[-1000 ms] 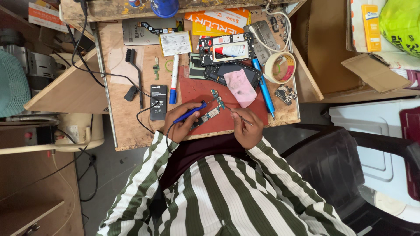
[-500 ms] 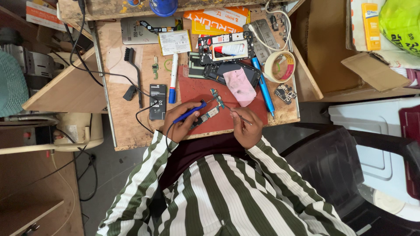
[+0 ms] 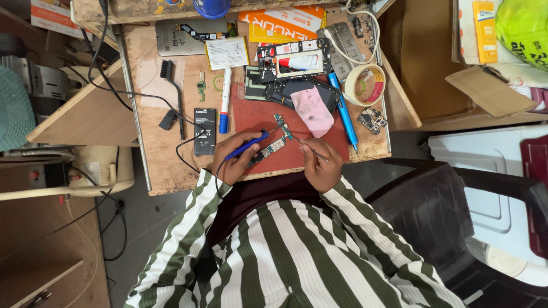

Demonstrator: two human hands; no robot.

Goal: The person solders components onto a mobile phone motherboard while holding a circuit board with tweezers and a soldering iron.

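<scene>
Left hand (image 3: 231,162) closes its grip on a blue-handled soldering iron (image 3: 246,145), right hand (image 3: 321,164) pinches thin metal tweezers (image 3: 302,142); a slip just beyond either grip could scorch the small green circuit board (image 3: 273,147).

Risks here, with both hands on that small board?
1. The left hand holds a blue soldering iron whose cord trails off the bench edge; a snag might jerk the tip.
2. The circuit board lies loose on the red mat, steadied only by tweezers in the right hand; it may slide.
</scene>
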